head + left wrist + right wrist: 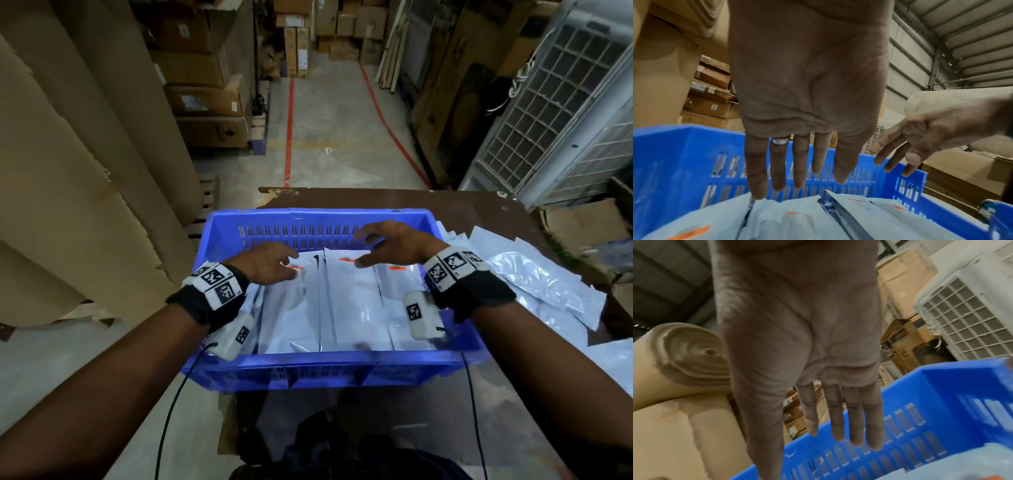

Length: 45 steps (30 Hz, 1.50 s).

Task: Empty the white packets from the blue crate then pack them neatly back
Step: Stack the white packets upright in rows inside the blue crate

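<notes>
Warehouse aisle, brown table. Blue slotted plastic crate holds flat white packets. Left hand, right hand above them, fingers spread, empty, contact unclear. Square rows against crate's far wall.

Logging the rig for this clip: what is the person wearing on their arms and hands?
Bare forearms, no gloves. Each wrist has a black band, white blocks printed with black square markers, and a white camera pod with a thin black cable. The left hand wears a silver ring; the right hand shows none.

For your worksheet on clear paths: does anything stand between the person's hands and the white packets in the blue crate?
Nothing visible does. The left hand and right hand are open just above the packets, inside the crate, which has no lid. Only air lies between the fingers and the packets.
</notes>
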Motion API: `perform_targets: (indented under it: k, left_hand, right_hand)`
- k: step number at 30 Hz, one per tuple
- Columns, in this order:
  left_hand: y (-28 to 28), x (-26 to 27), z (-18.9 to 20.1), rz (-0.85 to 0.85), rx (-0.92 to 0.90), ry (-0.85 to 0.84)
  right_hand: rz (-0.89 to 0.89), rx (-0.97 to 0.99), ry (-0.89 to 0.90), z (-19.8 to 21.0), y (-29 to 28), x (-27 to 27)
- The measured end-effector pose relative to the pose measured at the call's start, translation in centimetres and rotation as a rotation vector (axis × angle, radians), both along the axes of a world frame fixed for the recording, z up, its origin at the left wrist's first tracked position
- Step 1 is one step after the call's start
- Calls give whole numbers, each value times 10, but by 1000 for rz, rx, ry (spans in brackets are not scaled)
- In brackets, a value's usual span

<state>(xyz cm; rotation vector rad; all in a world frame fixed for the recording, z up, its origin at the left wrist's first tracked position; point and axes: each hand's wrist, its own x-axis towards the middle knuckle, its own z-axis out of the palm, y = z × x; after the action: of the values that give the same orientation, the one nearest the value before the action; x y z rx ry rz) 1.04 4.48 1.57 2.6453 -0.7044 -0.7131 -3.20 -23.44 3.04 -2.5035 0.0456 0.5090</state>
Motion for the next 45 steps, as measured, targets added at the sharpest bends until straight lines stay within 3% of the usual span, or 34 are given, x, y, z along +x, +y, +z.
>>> perform_targets:
  k: [12, 23, 31, 39, 45]
  left_hand:
    - [-121, -47, 23, -69, -379, -109]
    - [-278, -99, 28, -58, -514, -101]
    - [-377, -102, -9, -12, -310, -44]
    - [-429, -95, -65, 321, 33, -18]
    - [-440, -98, -103, 568, 44, 53]
  right_hand:
    - [-237, 252, -122, 10, -134, -75]
    - [-358, 329, -112, -16, -262, -137]
    - [-346, 305, 28, -69, -318, -145]
    - [-310, 268, 111, -125, -308, -130]
    - [-363, 278, 33, -153, -298, -125]
